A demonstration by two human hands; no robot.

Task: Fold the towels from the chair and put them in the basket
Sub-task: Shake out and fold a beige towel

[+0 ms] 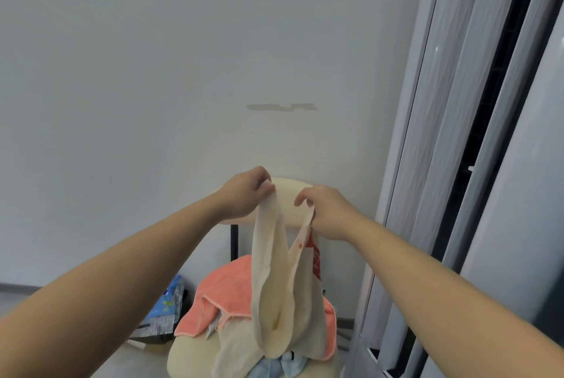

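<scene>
You have the cream towel up in front of you over the chair, 1 end in each hand. Your left grip pinches its end between thumb and curled fingers; your right grip pinches the other end the same way, slightly lower, beside a red printed patch. The 2 grips sit near each other, level with the chair back, so the towel hangs as 2 narrow strands that meet in a slack loop below.

That is the relation to mind: the towel's long axis runs straight down from your hands. Its bottom fold rests on the pile on the seat, against the coral towel and above a light blue cloth. Neither hand is nearer; both are at the top and the bulk lies beneath them. I judge you need to lift and spread the grips apart to open it flat before the first fold.

The basket is not in view, so its direction cannot be told. A blue plastic bag lies on the floor left of the chair
</scene>
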